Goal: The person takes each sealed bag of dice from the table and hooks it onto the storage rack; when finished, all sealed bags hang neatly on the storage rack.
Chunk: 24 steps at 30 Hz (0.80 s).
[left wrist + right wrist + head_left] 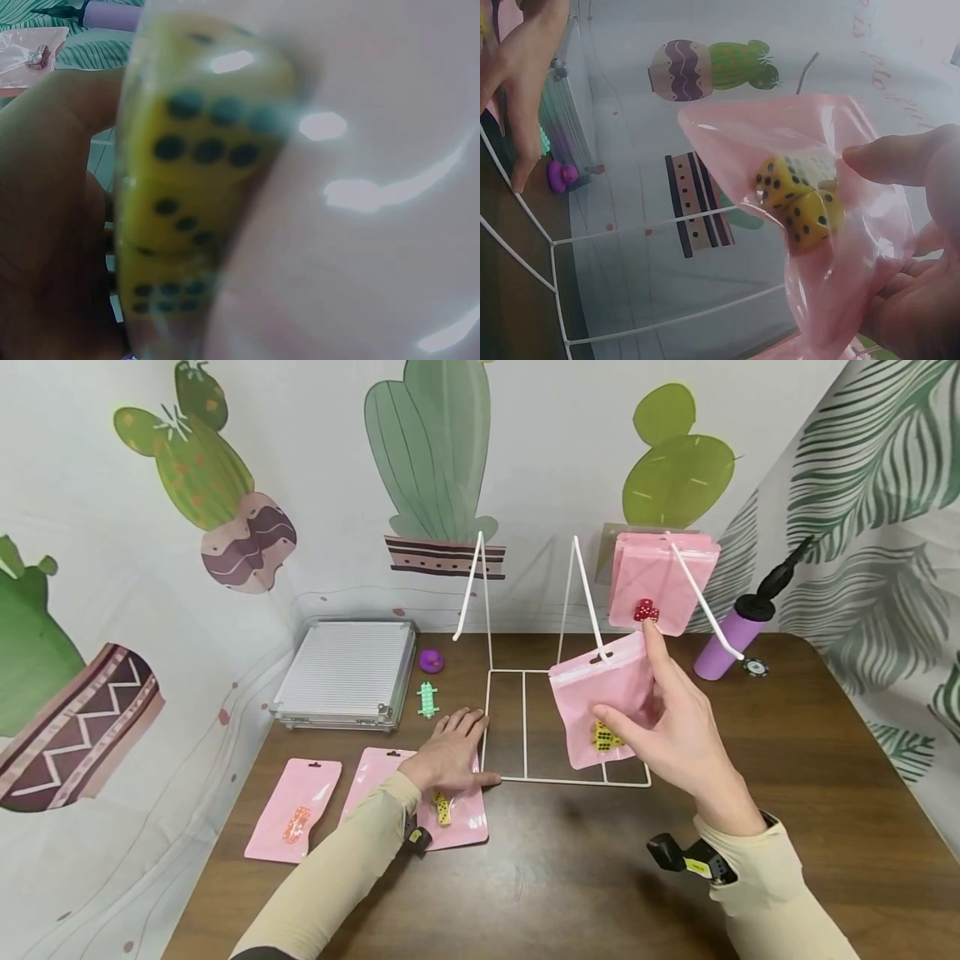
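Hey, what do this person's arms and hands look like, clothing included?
The left hand and right hand are ungloved. The left sleeve and right sleeve are beige, reaching the wrists. The left wrist camera and right wrist camera are black, each with a yellow label.

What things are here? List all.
Wire rack: one, white, centre
Held bag: one, pink, at middle hook tip
Hanging bags: count unclear, pink, right hook
Table bags: at least two, pink, left
Dice: several, yellow, red, orange, bagged
Case: one, silver, back left
Toys: two, purple and green, beside case
Pump: one, purple, back right
Chip: one, black-and-white, beside pump
Backdrop: one, white-green, behind
Table: one, brown, beneath
Cameras: two, black, wrists
Left hand: one, beige-sleeved, rack base
Right hand: one, beige-sleeved, held bag
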Available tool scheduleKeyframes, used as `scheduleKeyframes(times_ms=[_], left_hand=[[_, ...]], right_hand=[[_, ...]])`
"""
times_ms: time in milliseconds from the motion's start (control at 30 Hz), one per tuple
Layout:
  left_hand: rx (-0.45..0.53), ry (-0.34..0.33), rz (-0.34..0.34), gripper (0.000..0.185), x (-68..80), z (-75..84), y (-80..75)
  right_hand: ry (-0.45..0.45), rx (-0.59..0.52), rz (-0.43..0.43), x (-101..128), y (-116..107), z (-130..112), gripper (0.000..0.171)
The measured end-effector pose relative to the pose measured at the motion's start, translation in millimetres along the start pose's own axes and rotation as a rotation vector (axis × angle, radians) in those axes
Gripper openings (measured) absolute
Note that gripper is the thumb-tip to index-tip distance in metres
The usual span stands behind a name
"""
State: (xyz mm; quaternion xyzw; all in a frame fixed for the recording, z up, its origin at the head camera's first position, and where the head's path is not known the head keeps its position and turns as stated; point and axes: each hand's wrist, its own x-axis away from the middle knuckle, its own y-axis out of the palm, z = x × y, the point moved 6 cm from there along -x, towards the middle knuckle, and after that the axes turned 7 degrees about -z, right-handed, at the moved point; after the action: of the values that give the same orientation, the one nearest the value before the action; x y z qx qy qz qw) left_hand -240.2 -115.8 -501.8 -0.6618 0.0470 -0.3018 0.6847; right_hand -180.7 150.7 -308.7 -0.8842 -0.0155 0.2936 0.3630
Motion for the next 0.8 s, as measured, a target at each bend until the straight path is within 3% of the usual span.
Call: scheduleKeyframes(times_ms=[500, 667, 800], left_hand=[[0.0, 0.012, 0.01, 0.108, -0.3, -0.1, 1.3], [-0.004, 0.012, 0.018, 0.107, 0.3, -0.4, -0.5], [-0.005, 0.015, 0.02, 0.107, 0.5, 0.4, 0.2]], right_hand=[[0.073, -0.021, 0.05, -18, 18, 10, 0.101], [0.076, 0.03, 0.107, -41, 24, 21, 0.097], [0.024, 0.057, 0.176, -65, 31, 32, 0.096]])
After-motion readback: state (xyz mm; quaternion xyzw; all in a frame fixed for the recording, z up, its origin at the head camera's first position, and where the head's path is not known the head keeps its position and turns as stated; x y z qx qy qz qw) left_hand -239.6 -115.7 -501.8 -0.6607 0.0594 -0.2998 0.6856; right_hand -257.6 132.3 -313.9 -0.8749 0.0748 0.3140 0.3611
